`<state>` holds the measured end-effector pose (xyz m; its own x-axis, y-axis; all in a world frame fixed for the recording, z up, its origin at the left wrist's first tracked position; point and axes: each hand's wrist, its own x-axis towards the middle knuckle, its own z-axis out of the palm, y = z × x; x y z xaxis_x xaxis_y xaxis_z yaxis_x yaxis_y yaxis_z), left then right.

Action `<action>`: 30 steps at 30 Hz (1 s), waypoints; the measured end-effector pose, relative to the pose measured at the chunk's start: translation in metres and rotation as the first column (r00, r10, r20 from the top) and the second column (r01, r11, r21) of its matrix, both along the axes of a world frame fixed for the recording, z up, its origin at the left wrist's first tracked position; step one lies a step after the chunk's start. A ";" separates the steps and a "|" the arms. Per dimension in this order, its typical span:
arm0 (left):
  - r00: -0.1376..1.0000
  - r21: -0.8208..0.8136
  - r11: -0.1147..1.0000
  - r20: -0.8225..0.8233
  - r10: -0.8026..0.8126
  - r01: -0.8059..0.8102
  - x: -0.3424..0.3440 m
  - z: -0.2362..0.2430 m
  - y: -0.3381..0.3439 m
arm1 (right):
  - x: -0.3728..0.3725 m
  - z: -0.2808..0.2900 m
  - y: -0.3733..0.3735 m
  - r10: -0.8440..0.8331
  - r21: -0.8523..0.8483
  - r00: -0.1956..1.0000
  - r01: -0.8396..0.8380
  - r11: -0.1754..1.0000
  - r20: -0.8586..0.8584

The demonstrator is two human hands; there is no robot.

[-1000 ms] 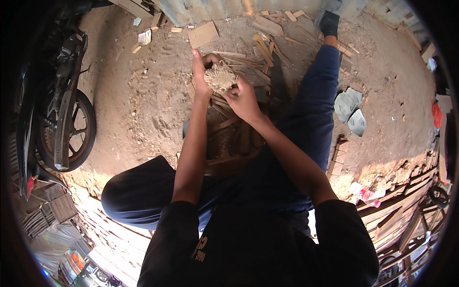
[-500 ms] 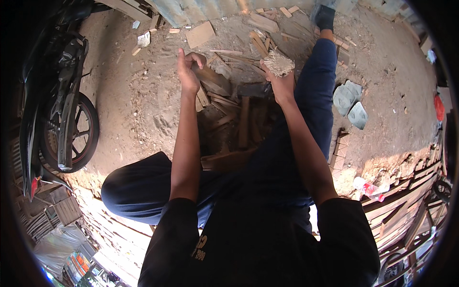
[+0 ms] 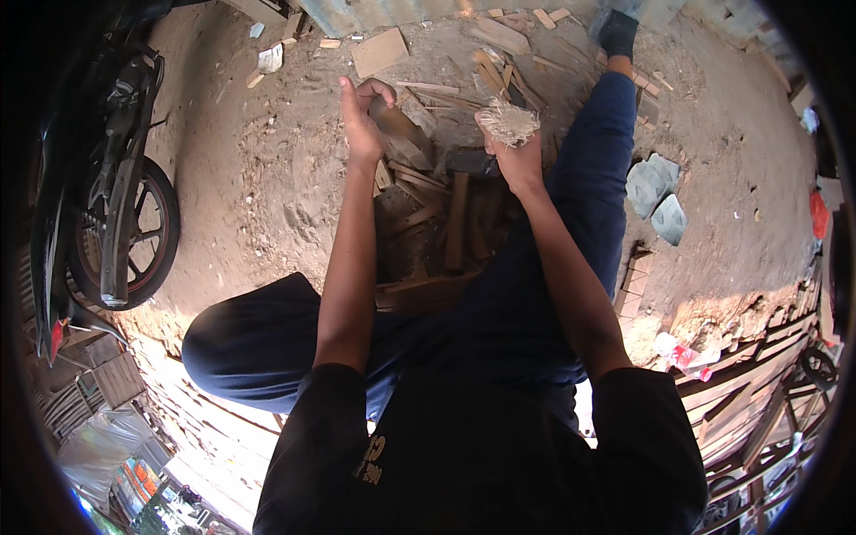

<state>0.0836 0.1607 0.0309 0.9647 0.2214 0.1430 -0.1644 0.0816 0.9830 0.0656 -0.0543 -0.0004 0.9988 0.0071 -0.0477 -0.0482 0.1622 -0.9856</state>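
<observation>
My right hand (image 3: pixel 515 162) grips a pale, frayed bundle of fibrous material (image 3: pixel 508 120), its ragged top facing up above the fingers. My left hand (image 3: pixel 361 125) is raised apart from it, thumb up and fingers loosely bent, with nothing visible in its grasp. Just behind the left hand, a brown wooden block (image 3: pixel 406 143) lies on a heap of wood scraps (image 3: pixel 459 214) between my legs. A dark block (image 3: pixel 468 162) lies low beside my right hand, partly behind it.
A motorcycle (image 3: pixel 116 223) stands at left. Grey broken pieces (image 3: pixel 651 187) and a plastic bottle with red (image 3: pixel 682 357) lie right of my outstretched leg. A flat board (image 3: pixel 379 53) and corrugated sheeting (image 3: pixel 357 13) are at the back.
My left hand has let go of the bundle and moved left, opening. My right hand has carried the bundle rightward and a little upward, away from the left.
</observation>
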 end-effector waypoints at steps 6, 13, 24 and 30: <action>0.997 0.046 0.996 -0.024 -0.070 0.071 0.004 0.003 -0.006 | 0.011 0.063 0.014 -0.009 0.067 0.985 -0.003 0.998 0.174; 0.991 -0.096 0.991 -0.088 -0.097 0.089 0.005 0.003 -0.011 | 0.033 0.159 0.077 0.106 -0.050 0.890 -0.093 0.994 0.443; 0.986 -0.139 0.978 -0.030 -0.162 0.156 -0.002 0.017 -0.013 | 0.049 0.147 0.125 0.090 -0.160 0.841 -0.003 0.987 0.533; 0.994 -0.084 0.991 -0.036 -0.106 0.103 0.005 0.004 -0.009 | 0.055 0.142 0.134 0.094 -0.177 0.818 0.009 0.984 0.567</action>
